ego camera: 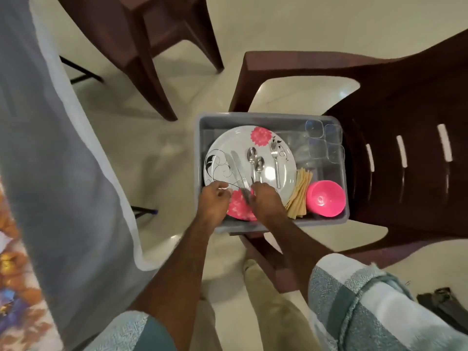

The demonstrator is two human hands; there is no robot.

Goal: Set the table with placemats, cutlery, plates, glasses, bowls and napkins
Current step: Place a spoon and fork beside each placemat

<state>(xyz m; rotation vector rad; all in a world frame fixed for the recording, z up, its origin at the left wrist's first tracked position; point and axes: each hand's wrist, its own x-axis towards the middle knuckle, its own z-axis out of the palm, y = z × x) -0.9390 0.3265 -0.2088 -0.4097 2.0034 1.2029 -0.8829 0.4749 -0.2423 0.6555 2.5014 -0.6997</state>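
Observation:
A grey bin (268, 119) stands on a brown chair seat. In it lies a white plate (228, 143) with pink flowers. On the plate lie two knives (236, 164), two spoons (255, 160) and a fork (275, 158). My right hand (267, 200) is over the plate's near edge, its fingers curled round the knife handles. My left hand (215, 197) is at the plate's near-left rim with curled fingers; what it holds is hidden. Beside the plate are folded tan napkins (300, 193), a pink bowl (326, 197) and several clear glasses (324, 140).
The brown plastic chair (405, 102) under the bin fills the right side, and a second chair (141, 46) stands at the top. The table with a grey cloth (50, 148) runs down the left. A dark object (445, 307) lies on the floor at the lower right.

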